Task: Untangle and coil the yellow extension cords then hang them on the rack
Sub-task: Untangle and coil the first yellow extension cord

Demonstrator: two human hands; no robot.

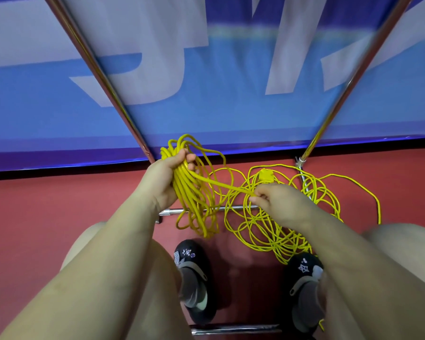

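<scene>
Left hand [166,179] wrapped round coil [194,207]; right hand [275,200] fingers [257,193] pinching taut strand. Loose cord [280,217] heaped on floor [59,204]. Probably light, floppy, snag-prone; best gripped near tangle.

Floor [59,204]: red surface. Banner [231,106]: blue with large pale lettering, stands behind the floor area, dark lower edge meeting the floor. Left shoe [194,261] and right shoe [304,268]: black, each with small decorative charms on the toe, well apart on the floor.
</scene>
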